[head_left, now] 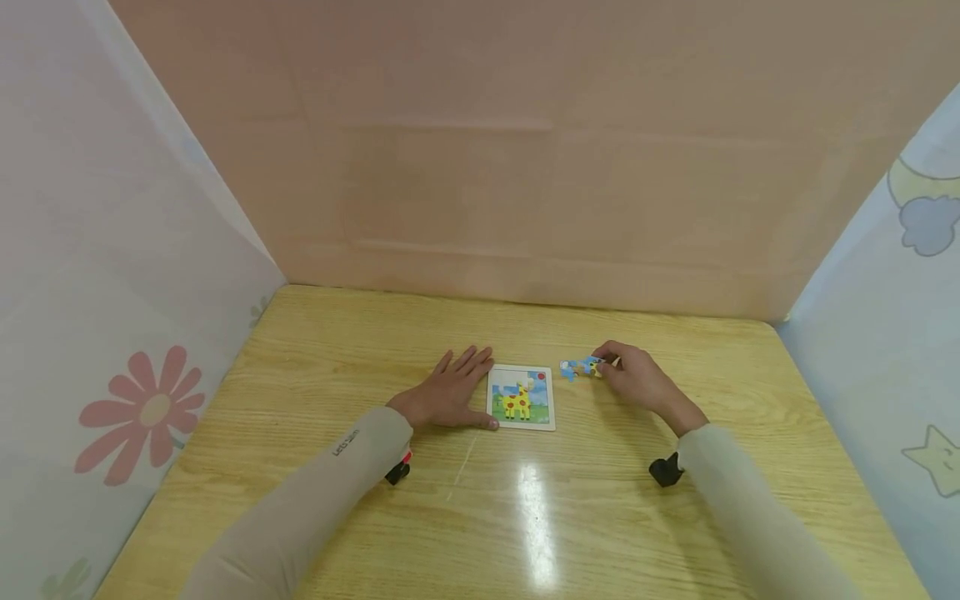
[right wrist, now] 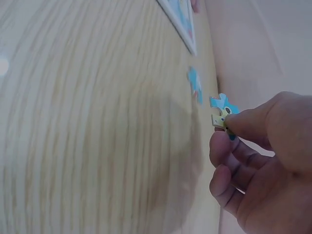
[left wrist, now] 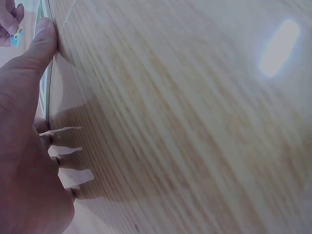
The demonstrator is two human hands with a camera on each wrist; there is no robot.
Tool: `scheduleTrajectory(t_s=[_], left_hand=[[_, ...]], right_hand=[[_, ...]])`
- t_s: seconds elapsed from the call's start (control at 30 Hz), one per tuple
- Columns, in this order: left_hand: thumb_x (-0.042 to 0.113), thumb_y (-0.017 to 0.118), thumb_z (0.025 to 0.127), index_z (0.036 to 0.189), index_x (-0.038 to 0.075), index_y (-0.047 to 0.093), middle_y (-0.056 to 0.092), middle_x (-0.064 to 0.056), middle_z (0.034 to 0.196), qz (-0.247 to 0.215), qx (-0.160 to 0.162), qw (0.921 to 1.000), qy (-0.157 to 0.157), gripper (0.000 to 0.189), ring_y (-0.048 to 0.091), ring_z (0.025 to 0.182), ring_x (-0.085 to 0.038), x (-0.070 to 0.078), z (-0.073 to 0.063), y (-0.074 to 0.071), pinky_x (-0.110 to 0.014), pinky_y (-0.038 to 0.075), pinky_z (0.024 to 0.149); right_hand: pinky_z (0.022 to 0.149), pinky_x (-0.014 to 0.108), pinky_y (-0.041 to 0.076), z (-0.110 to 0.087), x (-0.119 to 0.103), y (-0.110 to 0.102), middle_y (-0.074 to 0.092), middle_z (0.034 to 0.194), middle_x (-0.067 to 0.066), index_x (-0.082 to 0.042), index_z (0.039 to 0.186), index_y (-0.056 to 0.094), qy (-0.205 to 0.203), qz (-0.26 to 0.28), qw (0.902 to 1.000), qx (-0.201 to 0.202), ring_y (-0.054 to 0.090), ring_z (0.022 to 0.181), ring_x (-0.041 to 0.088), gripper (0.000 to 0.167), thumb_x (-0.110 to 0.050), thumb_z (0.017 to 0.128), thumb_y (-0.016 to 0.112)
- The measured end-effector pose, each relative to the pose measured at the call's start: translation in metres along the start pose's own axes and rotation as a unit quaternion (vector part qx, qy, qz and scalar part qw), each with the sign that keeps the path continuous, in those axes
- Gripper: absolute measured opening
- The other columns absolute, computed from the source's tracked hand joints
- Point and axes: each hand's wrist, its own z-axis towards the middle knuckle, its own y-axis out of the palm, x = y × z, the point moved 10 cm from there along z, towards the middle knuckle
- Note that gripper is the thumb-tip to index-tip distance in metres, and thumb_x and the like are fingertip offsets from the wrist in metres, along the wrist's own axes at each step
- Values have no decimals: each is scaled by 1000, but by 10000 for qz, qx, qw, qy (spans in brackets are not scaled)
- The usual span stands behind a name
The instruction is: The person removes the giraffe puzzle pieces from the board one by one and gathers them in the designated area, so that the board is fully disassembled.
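A square giraffe puzzle in a white-edged tray (head_left: 521,427) lies on the table, partly filled, with bare white at its upper left. My left hand (head_left: 448,393) is flat on the table with spread fingers, thumb and fingertips right at the tray's left edge. To the right of the tray, my right hand (head_left: 633,377) pinches a blue and yellow puzzle piece (right wrist: 225,111) between thumb and index finger; an eye is printed on it. Another blue puzzle piece (right wrist: 195,84) lies on the table between that hand and the tray.
The wooden table (head_left: 337,333) has a tan backdrop (head_left: 450,167) along its far edge. Printed cloth walls stand on the left (head_left: 112,292) and right (head_left: 885,333). A bright light reflection (head_left: 536,525) shows on the tabletop in front of the tray.
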Motion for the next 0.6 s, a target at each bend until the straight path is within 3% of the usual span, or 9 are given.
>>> scheduleTrajectory(t_s=[0.23,0.47,0.6], left_hand=[[72,66,94,173,13,13,-2,-2,183,25,-12,10000,-15,112,-5,171,-27,-2,2,2,-58,-3,138],[71,66,95,173,13,12,-2,-2,183,28,-14,10000,-44,112,-5,171,-26,-1,1,1,-58,-3,138],[72,66,94,173,14,12,-2,-1,183,15,-18,10000,-59,112,-5,171,-26,-1,1,1,-58,-3,138]], right_hand=[[72,31,51,1,12,1,72,114,21,2,124,68,-42,-158,9999,-46,61,87,21,22,-6,107,57],[90,51,58,3,17,4,67,122,25,5,127,69,-70,-258,9996,60,67,108,35,25,-6,108,57],[93,55,58,5,18,3,65,122,27,6,129,68,-63,-283,9994,165,67,108,37,28,-6,108,56]])
